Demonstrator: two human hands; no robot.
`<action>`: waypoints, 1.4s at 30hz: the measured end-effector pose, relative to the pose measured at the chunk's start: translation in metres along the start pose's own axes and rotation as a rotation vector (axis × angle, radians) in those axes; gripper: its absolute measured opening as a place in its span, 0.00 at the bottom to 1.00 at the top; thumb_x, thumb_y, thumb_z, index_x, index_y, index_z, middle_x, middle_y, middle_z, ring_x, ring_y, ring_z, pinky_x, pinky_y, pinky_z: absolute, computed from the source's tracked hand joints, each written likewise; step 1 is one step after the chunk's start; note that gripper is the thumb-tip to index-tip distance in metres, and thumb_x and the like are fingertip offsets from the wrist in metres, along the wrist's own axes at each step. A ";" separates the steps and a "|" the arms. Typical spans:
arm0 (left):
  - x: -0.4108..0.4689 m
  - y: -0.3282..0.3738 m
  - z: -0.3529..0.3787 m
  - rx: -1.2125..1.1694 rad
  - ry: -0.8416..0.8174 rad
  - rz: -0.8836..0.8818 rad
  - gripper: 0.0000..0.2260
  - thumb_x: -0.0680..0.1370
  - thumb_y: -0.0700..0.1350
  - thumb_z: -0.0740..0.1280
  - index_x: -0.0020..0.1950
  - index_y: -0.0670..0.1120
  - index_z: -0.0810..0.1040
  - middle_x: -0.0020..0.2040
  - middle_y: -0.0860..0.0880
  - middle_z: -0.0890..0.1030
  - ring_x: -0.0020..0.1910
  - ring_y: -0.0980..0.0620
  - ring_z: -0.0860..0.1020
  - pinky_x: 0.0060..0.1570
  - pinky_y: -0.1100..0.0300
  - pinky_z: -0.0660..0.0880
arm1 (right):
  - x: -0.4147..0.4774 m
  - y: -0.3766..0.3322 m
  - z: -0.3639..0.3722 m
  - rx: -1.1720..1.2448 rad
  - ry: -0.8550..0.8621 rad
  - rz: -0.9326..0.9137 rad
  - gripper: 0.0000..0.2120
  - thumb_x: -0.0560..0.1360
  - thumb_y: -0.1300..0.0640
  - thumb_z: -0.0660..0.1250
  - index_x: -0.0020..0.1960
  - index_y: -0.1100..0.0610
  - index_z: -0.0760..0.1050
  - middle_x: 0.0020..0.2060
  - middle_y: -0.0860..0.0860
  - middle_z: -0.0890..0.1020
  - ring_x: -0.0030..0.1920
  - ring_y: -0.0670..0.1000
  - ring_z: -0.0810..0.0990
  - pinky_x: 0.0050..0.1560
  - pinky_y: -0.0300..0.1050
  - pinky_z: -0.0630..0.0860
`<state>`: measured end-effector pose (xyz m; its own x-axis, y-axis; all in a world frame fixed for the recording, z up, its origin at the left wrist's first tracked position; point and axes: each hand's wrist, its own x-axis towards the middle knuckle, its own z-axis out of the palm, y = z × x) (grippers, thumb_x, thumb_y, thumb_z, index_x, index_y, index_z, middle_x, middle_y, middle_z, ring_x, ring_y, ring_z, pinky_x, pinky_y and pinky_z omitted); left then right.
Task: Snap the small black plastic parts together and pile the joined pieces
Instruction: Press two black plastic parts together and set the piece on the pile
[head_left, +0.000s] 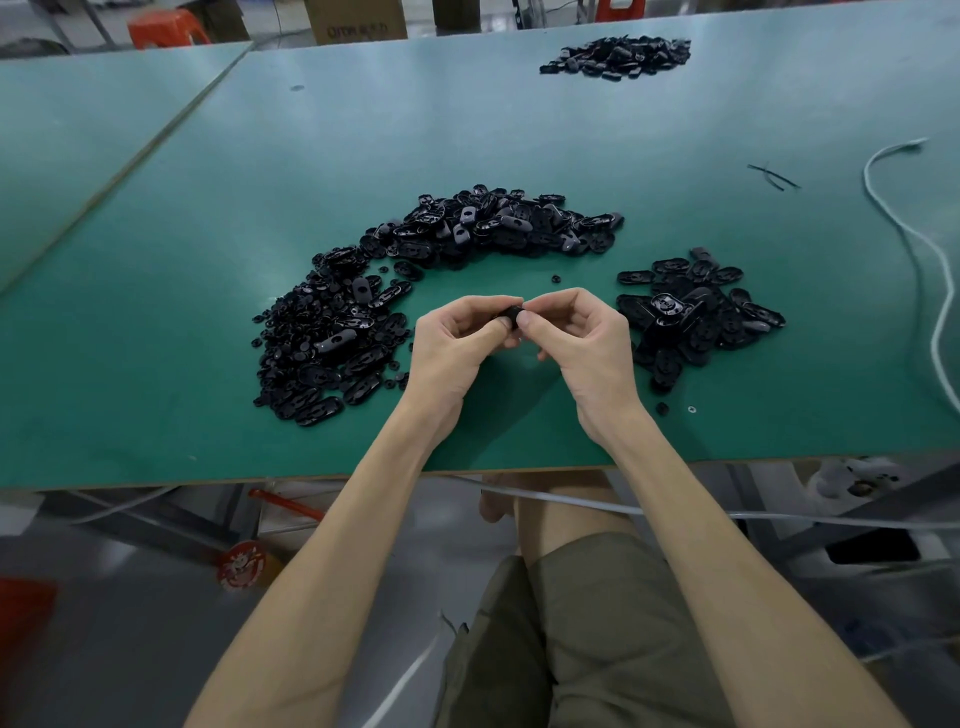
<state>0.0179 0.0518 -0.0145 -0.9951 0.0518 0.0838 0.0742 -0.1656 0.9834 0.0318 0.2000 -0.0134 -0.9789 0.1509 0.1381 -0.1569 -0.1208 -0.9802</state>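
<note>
While our left hand (457, 338) and right hand (582, 332) pinch the black part (511, 316), the smaller pile (701, 317) sits nearest our right.

Fingers (524, 319) hide most of the pinched part (511, 314). At twelve o'clock a box (358, 21) is cut off; the pile (618, 54) at one o'clock is too small to make out.

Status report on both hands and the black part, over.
Left hand and right hand both pinch one small black part. Big pile left, smaller pile right. Nothing in the way.
</note>
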 end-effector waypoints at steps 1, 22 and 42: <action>0.000 0.000 0.000 -0.011 -0.005 -0.008 0.08 0.79 0.31 0.69 0.54 0.39 0.85 0.50 0.40 0.87 0.47 0.46 0.83 0.61 0.46 0.80 | 0.000 0.000 0.000 0.004 -0.004 -0.002 0.05 0.75 0.64 0.77 0.48 0.57 0.83 0.41 0.50 0.87 0.42 0.49 0.85 0.38 0.39 0.77; -0.001 0.006 -0.003 -0.190 -0.086 -0.090 0.10 0.81 0.37 0.68 0.61 0.36 0.82 0.56 0.38 0.86 0.54 0.42 0.86 0.51 0.58 0.82 | 0.001 0.000 -0.001 0.030 0.063 -0.069 0.09 0.78 0.66 0.70 0.50 0.54 0.85 0.39 0.47 0.82 0.38 0.46 0.78 0.38 0.41 0.76; 0.001 0.003 -0.003 -0.202 -0.056 -0.080 0.08 0.82 0.39 0.69 0.58 0.38 0.84 0.53 0.41 0.87 0.50 0.47 0.87 0.48 0.60 0.81 | 0.002 0.003 0.001 -0.088 0.025 -0.120 0.07 0.77 0.63 0.74 0.49 0.51 0.83 0.45 0.47 0.85 0.46 0.48 0.82 0.46 0.44 0.77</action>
<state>0.0167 0.0485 -0.0118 -0.9918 0.1262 0.0207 -0.0253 -0.3522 0.9356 0.0294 0.1993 -0.0158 -0.9501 0.1834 0.2522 -0.2591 -0.0143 -0.9657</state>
